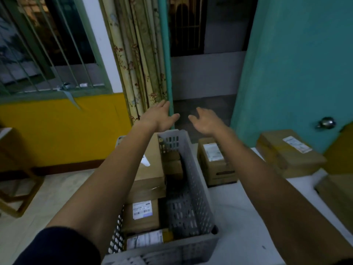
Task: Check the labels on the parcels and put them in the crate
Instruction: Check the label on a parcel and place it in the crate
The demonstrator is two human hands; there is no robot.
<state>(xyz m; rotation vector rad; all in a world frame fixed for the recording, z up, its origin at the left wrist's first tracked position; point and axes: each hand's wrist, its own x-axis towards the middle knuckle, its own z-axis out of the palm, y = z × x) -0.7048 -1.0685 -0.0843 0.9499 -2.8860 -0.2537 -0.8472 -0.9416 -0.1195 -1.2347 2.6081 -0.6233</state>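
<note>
Both my arms stretched out toward 12, left hand (159,116) & right hand (205,121) empty, fingers relaxed, above far end of grey crate (193,188). Crate holds several labelled parcels (142,214). At 2, two more cardboard parcels (215,162) on white table (248,217).
</note>
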